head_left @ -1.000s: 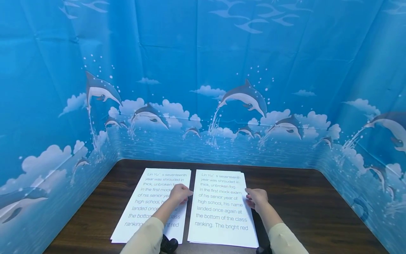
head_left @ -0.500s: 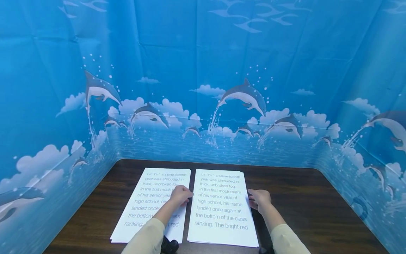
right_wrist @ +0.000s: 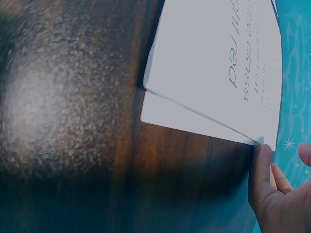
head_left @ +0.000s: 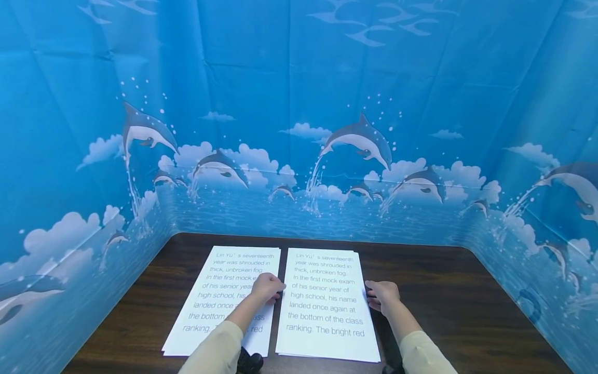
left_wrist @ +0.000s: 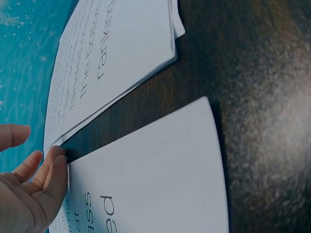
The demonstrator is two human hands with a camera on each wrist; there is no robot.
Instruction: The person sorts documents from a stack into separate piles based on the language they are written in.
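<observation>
Two stacks of printed white paper lie side by side, the left stack [head_left: 196, 317] and the right stack [head_left: 322, 345]. My left hand [head_left: 265, 289] is above the left stack's right edge; in the left wrist view, its fingertips [left_wrist: 59, 154] meet the right stack's left edge. On the other side, my right hand [head_left: 384, 295] is at the right stack's right edge. The right wrist view has a fingertip [right_wrist: 264, 151] against that edge. Neither hand grips paper. Lower sheets stick out slightly from both stacks. The left forearm covers some of the left stack's text.
The dark wooden table [head_left: 467, 306] extends to the right of the papers, with a narrow gap between the stacks. A blue dolphin-print curtain [head_left: 299, 104] surrounds the table's back and sides. Dark wrist devices [head_left: 249, 361] sit under the sleeves.
My right hand has shifted slightly right, its fingertips drawing back from over the right stack's edge. The left hand has moved only a little to the right. Both stacks stay in place.
</observation>
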